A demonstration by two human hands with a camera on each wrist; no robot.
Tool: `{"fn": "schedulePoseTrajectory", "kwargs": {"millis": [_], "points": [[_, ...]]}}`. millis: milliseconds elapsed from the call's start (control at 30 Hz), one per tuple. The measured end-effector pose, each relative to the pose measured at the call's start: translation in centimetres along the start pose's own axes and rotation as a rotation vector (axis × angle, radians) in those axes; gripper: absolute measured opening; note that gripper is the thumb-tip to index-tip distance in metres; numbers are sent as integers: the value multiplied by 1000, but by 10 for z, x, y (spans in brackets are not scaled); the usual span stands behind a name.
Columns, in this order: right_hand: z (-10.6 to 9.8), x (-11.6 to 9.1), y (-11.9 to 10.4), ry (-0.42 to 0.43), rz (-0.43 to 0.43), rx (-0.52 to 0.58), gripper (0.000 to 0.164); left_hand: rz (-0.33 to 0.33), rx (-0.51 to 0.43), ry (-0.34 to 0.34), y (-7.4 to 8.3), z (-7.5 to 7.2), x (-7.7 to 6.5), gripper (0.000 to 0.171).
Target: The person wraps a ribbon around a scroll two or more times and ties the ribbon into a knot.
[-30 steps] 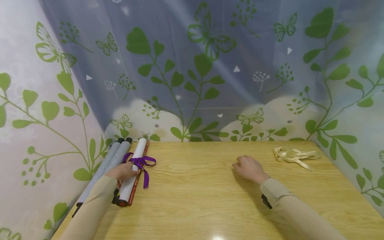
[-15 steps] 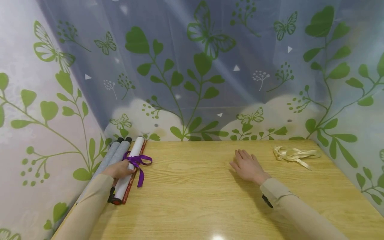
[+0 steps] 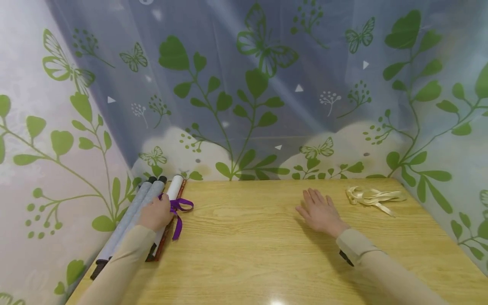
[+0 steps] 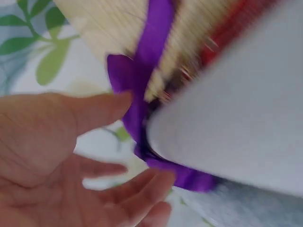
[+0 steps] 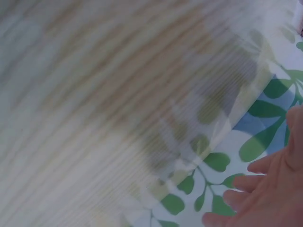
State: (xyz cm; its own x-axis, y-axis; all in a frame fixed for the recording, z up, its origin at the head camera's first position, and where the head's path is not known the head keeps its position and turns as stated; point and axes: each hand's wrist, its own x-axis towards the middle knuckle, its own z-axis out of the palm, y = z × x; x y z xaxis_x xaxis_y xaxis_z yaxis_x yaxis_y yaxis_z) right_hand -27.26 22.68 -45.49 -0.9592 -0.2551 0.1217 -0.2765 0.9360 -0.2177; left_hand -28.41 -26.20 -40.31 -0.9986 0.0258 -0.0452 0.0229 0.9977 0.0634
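Head view: white roll (image 3: 176,186) under left hand (image 3: 155,213), middle hidden; purple ribbon (image 3: 174,205) just right of it. Right hand (image 3: 320,212) spread over table (image 3: 244,245). Left wrist: fingers (image 4: 142,194) apart by ribbon, roll blurry. Right wrist: right hand cut off.

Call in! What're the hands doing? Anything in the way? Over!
Left hand at purple ribbon on white roll, fingers loose. Right hand holding nothing. Gray rolls close beside left hand.
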Motion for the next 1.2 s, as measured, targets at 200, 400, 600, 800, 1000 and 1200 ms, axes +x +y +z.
{"fn": "schedulePoseTrajectory", "kwargs": {"millis": [200,400,600,800,1000,1200], "points": [[-6,-4,16,-15,-5,-3,61,14,-33,101,25,0,-1,47],[-9,-5,43,0,-13,-39,58,81,-85,150,52,18,9,44],[-16,-4,68,120,-30,-76,48,149,-105,164,84,30,12,50],[-24,-6,89,144,85,-60,48,197,-171,257,105,41,14,44],[-22,-9,105,-22,206,30,58,265,-200,313,112,51,17,45],[-21,-9,110,-98,202,62,56,292,-170,289,121,56,19,54]]}}
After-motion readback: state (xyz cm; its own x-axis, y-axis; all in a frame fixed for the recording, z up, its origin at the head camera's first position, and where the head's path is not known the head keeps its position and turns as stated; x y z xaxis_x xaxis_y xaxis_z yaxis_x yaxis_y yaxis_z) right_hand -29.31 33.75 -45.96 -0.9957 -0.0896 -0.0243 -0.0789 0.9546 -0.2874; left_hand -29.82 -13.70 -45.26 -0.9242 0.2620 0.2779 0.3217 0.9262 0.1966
